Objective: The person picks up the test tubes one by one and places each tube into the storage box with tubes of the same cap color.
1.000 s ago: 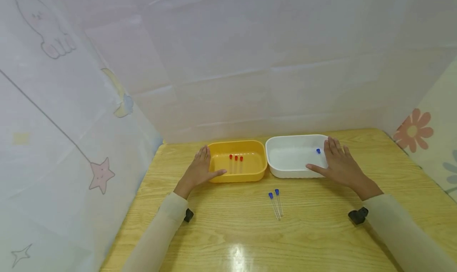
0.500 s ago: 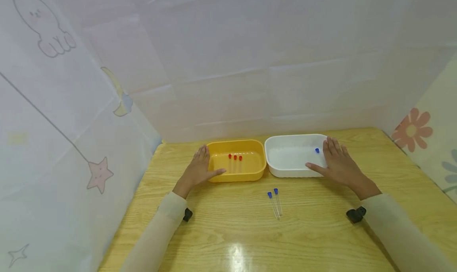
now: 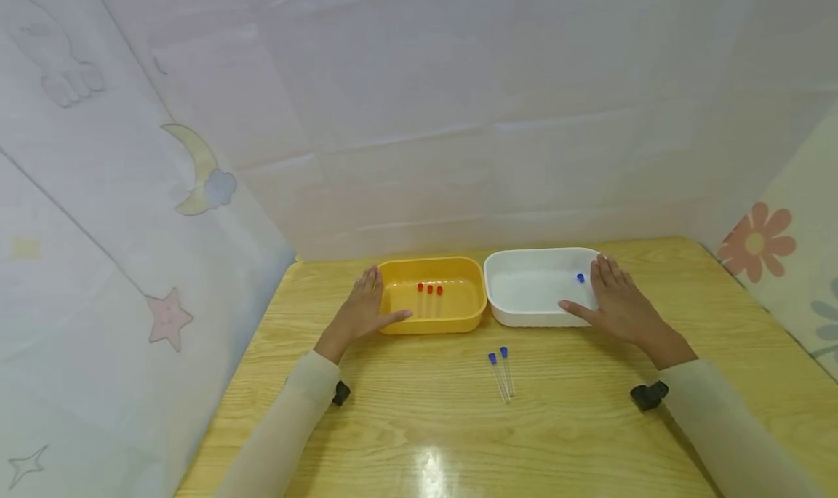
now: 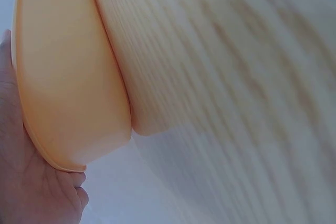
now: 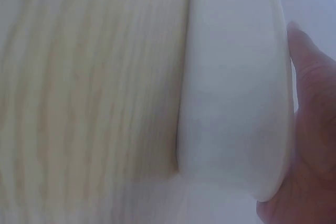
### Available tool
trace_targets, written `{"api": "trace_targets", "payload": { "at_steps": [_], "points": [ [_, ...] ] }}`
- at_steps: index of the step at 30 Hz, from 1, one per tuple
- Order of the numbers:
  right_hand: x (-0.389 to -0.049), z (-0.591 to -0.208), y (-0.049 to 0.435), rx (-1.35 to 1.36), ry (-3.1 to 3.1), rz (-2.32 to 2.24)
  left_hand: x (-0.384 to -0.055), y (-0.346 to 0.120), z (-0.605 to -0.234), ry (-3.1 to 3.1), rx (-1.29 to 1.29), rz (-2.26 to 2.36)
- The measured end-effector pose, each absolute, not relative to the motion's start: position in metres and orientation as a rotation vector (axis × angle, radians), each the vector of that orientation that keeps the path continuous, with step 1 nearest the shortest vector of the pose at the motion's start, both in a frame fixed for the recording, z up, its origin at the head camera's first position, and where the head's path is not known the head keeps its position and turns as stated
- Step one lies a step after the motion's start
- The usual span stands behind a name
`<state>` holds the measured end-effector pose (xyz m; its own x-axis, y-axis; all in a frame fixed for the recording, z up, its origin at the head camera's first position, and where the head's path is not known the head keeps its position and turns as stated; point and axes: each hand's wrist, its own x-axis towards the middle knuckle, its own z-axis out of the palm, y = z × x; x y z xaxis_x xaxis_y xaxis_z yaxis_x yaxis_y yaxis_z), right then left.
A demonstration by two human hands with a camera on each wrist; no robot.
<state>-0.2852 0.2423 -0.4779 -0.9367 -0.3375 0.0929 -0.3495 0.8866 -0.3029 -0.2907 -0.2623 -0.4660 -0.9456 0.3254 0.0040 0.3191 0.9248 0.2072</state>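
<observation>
In the head view a yellow tray (image 3: 432, 325) and a white tray (image 3: 537, 319) stand side by side. My left hand (image 3: 360, 310) rests against the yellow tray's left end, fingers straight, thumb over the front rim. My right hand (image 3: 622, 302) lies likewise at the white tray's right end. Both wrist views show the palms at the rims. Three thin clear tubes with red caps (image 3: 430, 289) lie in the yellow tray. One blue cap (image 3: 580, 278) shows in the white tray; its tube does not stand out. Two blue-capped tubes (image 3: 501, 374) lie on the table in front.
The wooden table (image 3: 419, 411) reaches back to a pale cloth wall (image 3: 406, 156). A printed cloth (image 3: 98, 265) hangs along the left edge, and another with flowers (image 3: 754, 243) is at the right. A small black device (image 3: 648, 395) sits at each wrist.
Hands, trays and tubes keep their places, with only a slight shift of the head view. The printed cloth on the left has moved, its moon and star now further left.
</observation>
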Motion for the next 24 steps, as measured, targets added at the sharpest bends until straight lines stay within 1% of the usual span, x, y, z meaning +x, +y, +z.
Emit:
{"api": "trace_targets", "payload": {
  "at_steps": [24],
  "points": [
    [-0.2822,-0.4743,0.2423,0.541,-3.022,0.523,-0.2907,-0.2634,-0.4659,3.031,0.506,0.331]
  ]
}}
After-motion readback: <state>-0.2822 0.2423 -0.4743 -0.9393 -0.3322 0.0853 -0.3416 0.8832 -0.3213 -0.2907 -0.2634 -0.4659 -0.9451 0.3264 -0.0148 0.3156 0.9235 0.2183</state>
